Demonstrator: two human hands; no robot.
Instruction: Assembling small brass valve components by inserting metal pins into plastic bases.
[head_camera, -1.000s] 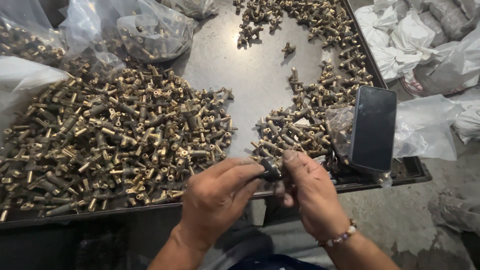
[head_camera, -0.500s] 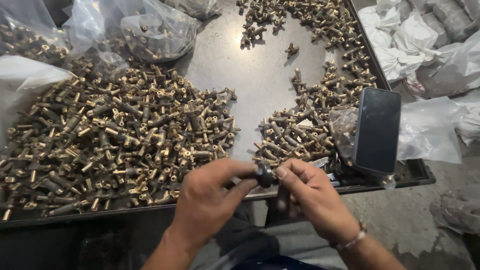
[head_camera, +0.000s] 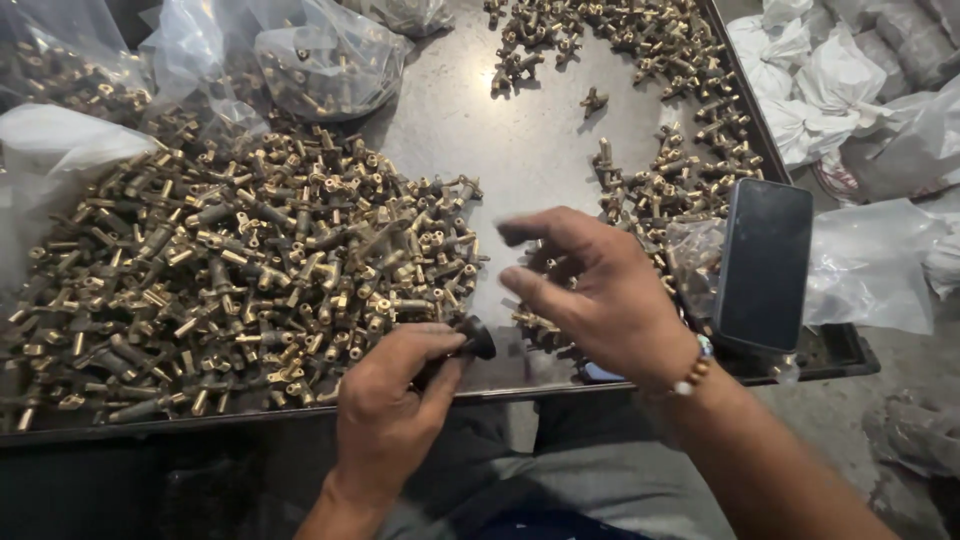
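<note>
Brass fittings (head_camera: 240, 270) are heaped at 9 o'clock on the metal tray (head_camera: 520, 140). A small dark part (head_camera: 474, 340) is pinched by the left hand (head_camera: 395, 405); the right hand (head_camera: 600, 290) is spread, fingers apart, holding nothing, beside a phone (head_camera: 765, 262) at 3 o'clock.

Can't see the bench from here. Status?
Left hand pinching small dark part. Right hand open, empty, above tray. Nothing blocking.

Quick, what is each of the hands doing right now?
Left hand: closed on a small dark fitting.
Right hand: open, holding nothing, above the tray.
</note>
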